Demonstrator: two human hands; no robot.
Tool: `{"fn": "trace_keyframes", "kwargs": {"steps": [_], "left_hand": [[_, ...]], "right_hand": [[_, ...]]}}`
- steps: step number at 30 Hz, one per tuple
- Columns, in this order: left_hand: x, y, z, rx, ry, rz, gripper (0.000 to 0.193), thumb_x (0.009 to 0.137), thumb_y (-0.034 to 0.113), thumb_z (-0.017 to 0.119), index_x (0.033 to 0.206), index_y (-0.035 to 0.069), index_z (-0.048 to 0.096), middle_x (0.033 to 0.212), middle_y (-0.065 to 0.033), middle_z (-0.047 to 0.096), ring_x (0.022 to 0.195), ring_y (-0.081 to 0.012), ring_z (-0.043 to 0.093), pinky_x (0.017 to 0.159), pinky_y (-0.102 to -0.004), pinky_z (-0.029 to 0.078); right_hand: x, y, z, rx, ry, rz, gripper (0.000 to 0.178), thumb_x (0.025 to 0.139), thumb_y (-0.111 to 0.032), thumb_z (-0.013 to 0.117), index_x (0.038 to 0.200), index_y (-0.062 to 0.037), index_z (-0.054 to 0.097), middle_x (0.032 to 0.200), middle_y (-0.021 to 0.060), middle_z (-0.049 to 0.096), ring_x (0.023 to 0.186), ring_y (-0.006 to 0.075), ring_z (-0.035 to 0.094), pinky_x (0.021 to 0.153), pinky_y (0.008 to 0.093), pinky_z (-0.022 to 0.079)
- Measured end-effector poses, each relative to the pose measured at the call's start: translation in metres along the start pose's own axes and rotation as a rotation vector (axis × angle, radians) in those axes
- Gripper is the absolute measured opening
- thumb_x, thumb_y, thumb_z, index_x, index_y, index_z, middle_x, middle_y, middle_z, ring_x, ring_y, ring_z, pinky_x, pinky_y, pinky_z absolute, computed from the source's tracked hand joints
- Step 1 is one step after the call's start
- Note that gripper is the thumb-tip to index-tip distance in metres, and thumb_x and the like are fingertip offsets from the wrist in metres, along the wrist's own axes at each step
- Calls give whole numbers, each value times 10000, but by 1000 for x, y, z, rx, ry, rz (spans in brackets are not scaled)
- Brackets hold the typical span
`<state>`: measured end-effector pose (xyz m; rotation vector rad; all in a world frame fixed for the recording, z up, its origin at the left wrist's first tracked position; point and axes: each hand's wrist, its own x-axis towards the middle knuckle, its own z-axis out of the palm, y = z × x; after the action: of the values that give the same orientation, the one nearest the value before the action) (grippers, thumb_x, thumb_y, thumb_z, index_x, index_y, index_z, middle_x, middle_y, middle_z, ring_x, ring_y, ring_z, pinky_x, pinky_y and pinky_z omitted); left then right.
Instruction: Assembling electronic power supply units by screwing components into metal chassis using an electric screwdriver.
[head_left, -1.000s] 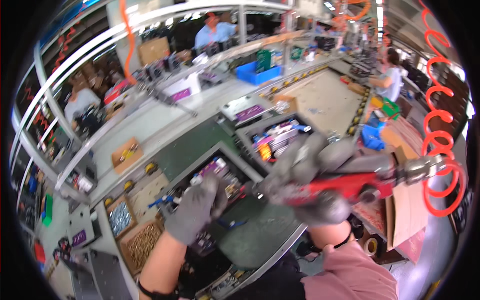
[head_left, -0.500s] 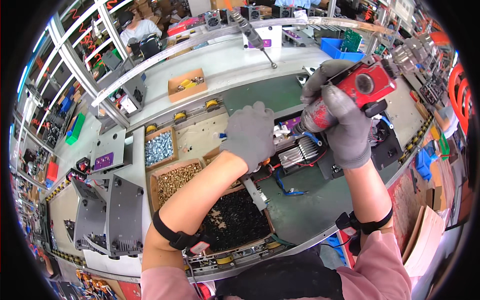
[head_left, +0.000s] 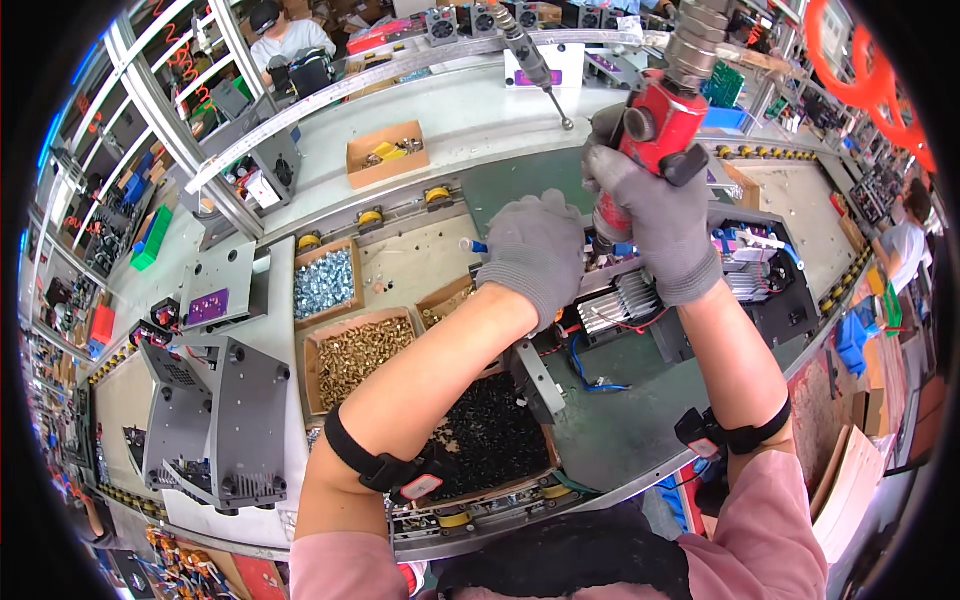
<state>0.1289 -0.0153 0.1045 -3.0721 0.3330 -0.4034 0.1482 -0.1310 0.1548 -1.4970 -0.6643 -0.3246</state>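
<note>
My right hand [head_left: 665, 225] is wrapped round a red power driver [head_left: 662, 125], which stands nearly upright with its nose down in an electronics unit. The unit has a finned silver heatsink [head_left: 618, 303], a black base and loose red and blue wires. To the left of the driver's nose, my left hand [head_left: 533, 245] is closed over the unit's edge, its fingertips hidden. A blue-sleeved cable end [head_left: 474, 246] pokes out from its outer side. Below the left hand, a grey metal bracket [head_left: 540, 382] sticks out over a box of black screws [head_left: 490, 425].
Cartons of brass screws [head_left: 362, 355] and silver screws [head_left: 325, 285] stand left of my arm. Grey metal housings [head_left: 240, 420] sit further left. A second driver [head_left: 530, 60] hangs over the bench beyond a small carton [head_left: 388, 153]. Another person [head_left: 292, 40] works at the far left.
The red driver has swung from leaning right to nearly upright, my right hand turning with it. My left hand has shifted slightly right with the cable end. The whole view has shifted a little.
</note>
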Motion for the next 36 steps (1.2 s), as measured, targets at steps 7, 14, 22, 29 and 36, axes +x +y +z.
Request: {"fn": "trace_keyframes", "kwargs": {"steps": [7, 14, 22, 29, 36], "left_hand": [[8, -1, -7, 24, -84, -12, 212, 821, 178, 570, 987, 73, 650, 1025, -109, 585, 979, -260, 601, 798, -384, 495], [7, -7, -15, -63, -138, 16, 564, 672, 379, 780, 1064, 13, 605, 1071, -135, 559, 994, -282, 593, 852, -375, 491], [8, -7, -21, -67, -184, 21, 353, 724, 247, 707, 1035, 92, 644, 1110, -126, 567, 1017, -286, 596, 861, -379, 500], [18, -25, -16, -361, -63, -140, 275, 808, 187, 611, 1070, 105, 621, 1148, -145, 573, 1026, -338, 601, 889, -397, 483], [15, -38, -27, -771, 87, -158, 227, 839, 68, 516, 1021, 47, 650, 954, -171, 672, 854, -267, 676, 797, -373, 533]], "right_hand": [[10, 6, 8, -25, 17, 43, 162, 799, -61, 643, 946, -19, 588, 752, 29, 598, 667, 109, 582, 619, 265, 478], [12, 12, -2, -43, -20, 72, 123, 803, -56, 637, 906, -20, 580, 735, 36, 595, 651, 117, 579, 606, 270, 478], [13, 21, -8, 43, -38, 116, 160, 762, -118, 688, 878, -45, 606, 742, -4, 605, 674, 63, 546, 616, 268, 470], [13, 17, -6, 2, -45, 69, 176, 777, -84, 664, 931, -29, 602, 760, 21, 599, 677, 100, 572, 623, 275, 484], [5, 12, -16, 268, -110, 100, 211, 806, -85, 675, 995, -19, 609, 870, 11, 625, 789, 79, 568, 712, 266, 486]]}}
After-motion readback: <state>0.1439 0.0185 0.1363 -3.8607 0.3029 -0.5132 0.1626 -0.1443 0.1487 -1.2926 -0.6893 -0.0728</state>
